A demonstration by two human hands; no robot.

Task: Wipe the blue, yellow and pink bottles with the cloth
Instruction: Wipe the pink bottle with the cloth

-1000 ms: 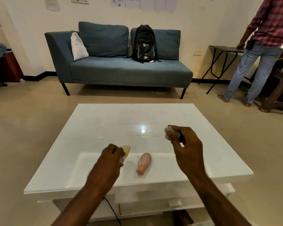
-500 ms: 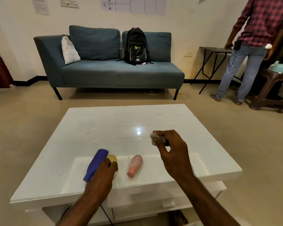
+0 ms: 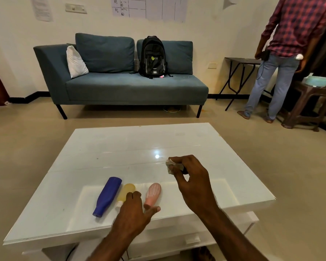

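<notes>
A lounge or common room: a blue sofa with a backpack by the wall, a white coffee table, paper charts pinned above.

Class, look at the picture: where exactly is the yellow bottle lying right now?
The yellow bottle lies on the white table near its front edge, between the blue bottle and pink bottle, partly under the left hand.
</notes>
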